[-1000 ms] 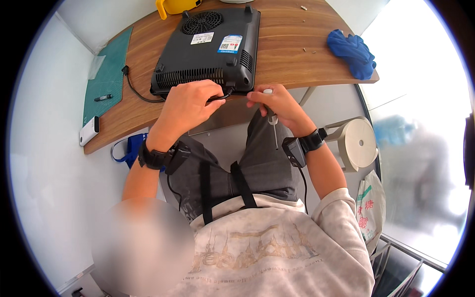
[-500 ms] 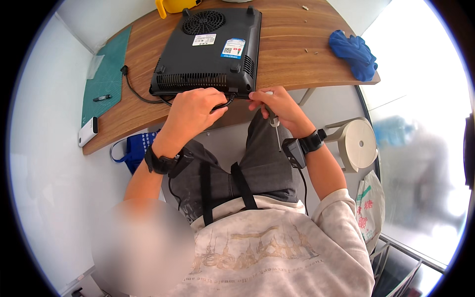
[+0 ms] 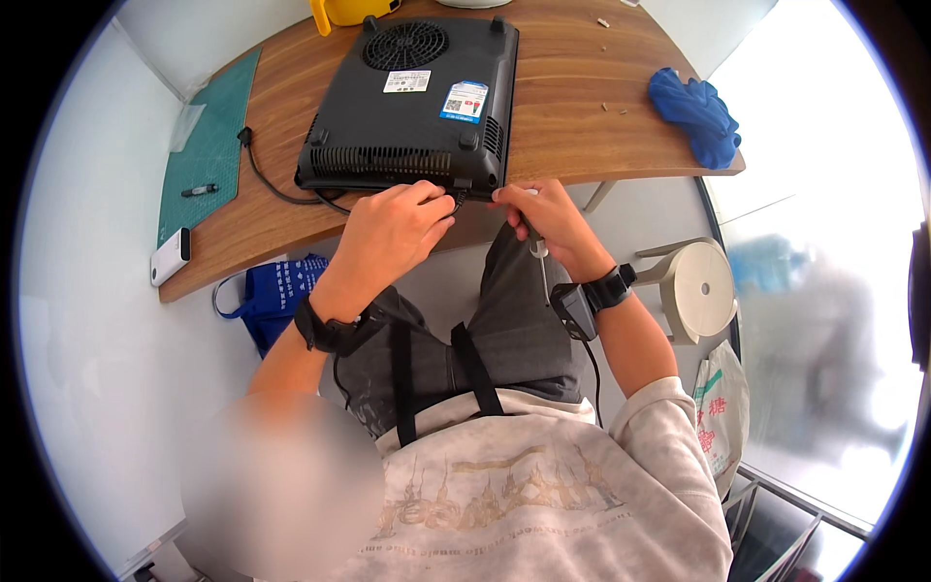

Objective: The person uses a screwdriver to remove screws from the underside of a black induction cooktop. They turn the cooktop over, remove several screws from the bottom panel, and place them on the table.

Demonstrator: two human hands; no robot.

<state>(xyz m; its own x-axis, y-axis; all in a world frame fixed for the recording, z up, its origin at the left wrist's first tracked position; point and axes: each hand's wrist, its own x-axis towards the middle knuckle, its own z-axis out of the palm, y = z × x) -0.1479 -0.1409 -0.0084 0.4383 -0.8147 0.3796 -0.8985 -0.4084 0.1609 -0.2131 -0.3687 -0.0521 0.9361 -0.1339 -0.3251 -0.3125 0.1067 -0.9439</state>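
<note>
An induction cooker (image 3: 388, 116) lies upside down at the table's near edge, its black underside with fan grille, vents and feet facing up. My left hand (image 3: 393, 228) is at its near edge with fingers curled in beside the power cord (image 3: 462, 197); what the fingertips grip, if anything, is hidden. My right hand (image 3: 558, 223) is closed round a screwdriver (image 3: 539, 249), whose shaft points down toward my lap. Its thumb and index finger reach to the cooker's near right corner.
Around the cooker on the wooden table (image 3: 572, 116) are a blue cloth (image 3: 695, 114), small loose bits, a green cutting mat (image 3: 213, 136), a black pen (image 3: 200, 190), a white power bank (image 3: 171, 256) and a yellow object (image 3: 354, 12). A stool (image 3: 700, 288) stands right.
My left hand has turned slightly and its fingers have drawn together at the edge; the cord no longer shows across them. My right hand stays at the corner with the screwdriver.
</note>
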